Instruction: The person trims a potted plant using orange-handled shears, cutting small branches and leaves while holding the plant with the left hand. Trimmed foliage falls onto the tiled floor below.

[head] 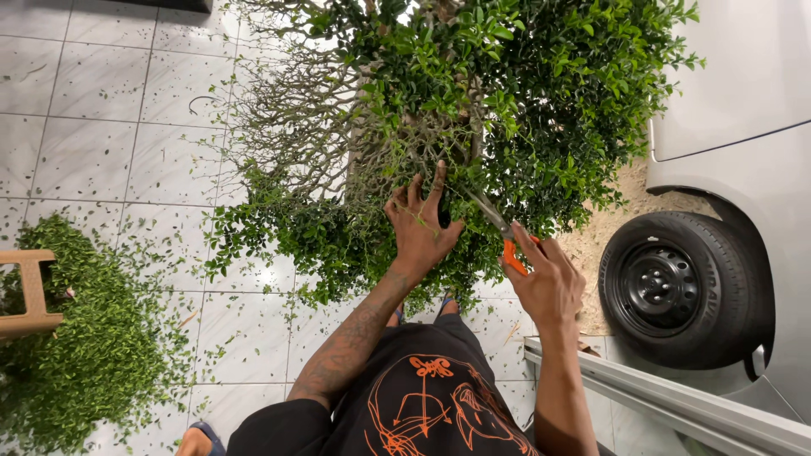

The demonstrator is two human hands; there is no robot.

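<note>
White floor tiles (101,127) lying scattered with leaf bits, a heap of green clippings (84,346) sitting lower left beside a wooden stool (32,291), a silver car (743,101) with black wheel (667,287) standing at right, sand (621,219) showing beneath.

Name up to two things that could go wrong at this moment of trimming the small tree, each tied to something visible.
1. The left hand spreads its fingers in the twigs of the small tree, close to the blades of the orange-handled shears held by the right hand; a cut could nick a finger.
2. Loose clippings litter the glossy tiled floor, so a foot could slip.
</note>
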